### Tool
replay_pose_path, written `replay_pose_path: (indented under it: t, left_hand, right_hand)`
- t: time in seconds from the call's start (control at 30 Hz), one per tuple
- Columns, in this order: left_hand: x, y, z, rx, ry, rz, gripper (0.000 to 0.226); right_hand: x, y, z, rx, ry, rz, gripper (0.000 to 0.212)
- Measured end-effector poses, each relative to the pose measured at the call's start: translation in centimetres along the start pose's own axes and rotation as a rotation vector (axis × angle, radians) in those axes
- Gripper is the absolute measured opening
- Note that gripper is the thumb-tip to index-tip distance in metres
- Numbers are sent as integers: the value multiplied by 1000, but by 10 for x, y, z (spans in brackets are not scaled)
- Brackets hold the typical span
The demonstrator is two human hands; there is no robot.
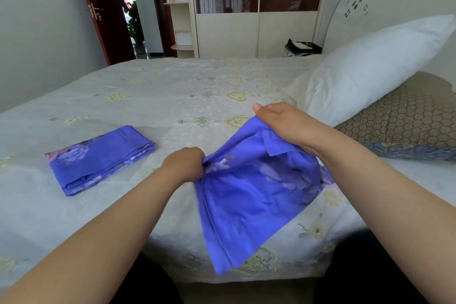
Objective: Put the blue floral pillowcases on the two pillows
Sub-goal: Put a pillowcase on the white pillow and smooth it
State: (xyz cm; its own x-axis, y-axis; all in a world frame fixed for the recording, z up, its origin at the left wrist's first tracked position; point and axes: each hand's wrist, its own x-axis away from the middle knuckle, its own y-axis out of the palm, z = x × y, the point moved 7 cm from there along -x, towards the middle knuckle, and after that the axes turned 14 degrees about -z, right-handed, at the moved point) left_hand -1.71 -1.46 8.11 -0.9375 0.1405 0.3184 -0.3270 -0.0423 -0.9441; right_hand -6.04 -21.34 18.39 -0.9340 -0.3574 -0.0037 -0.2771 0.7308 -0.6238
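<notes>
Both the left hand point(183, 164) and right hand point(283, 122) clutch a half-unfolded blue floral cotton pillowcase point(251, 195) above the near right of the pale patterned bedsheet point(148, 96).

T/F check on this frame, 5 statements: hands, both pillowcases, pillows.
1. Both hands grip the same pillowcase. True: the left hand and right hand hold the opened pillowcase.
2. The second pillowcase is already on a pillow. False: the folded pillowcase lies on the bed, untouched.
3. The white pillow has no blue case on it. True.
4. The white pillow lies flat mid-bed. False: it leans on the patterned pillow near the headboard.
5. The folded pillowcase lies right of the hands. False: left.
</notes>
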Motion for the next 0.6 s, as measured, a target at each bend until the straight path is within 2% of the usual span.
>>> replay_pose_path:
  t: [0.07, 0.13, 0.23, 0.3, 0.33, 0.37, 0.43, 0.47, 0.53, 0.6]
  left_hand:
    - [4, -18, -21, 40, -99, 111, 14]
    - [14, -43, -39, 230, -112, 298, 28]
    - [45, -89, -47, 522, 47, 654, 50]
    - [58, -111, -47, 634, 151, 722, 47]
    - [59, -116, -46, 666, 176, 656, 40]
    - [57, -117, -44, 667, 193, 521, 30]
    - [53, -104, -42, 588, 210, 103, 12]
    - [55, -94, -39, 556, 224, -97, 14]
    - [60, -81, -32, 629, 337, -320, 51]
    - [62, -79, -22, 820, 507, -366, 67]
  right_hand:
    - [3, -4, 0, 79, 17, -23, 49]
    - [7, -5, 0, 247, 72, -133, 47]
    - [10, -9, 1, 340, 122, -264, 30]
    - [9, -25, -3, 366, 93, -190, 16]
    - [8, -36, -6, 404, 87, -124, 14]
    - [7, -48, -8, 425, 87, -49, 15]
    - [6, -71, -11, 402, 98, 99, 19]
    - [6, -81, -13, 403, 105, 176, 20]
    - [8, -95, -19, 539, 136, 357, 21]
    - [13, -100, -30, 779, 164, 535, 23]
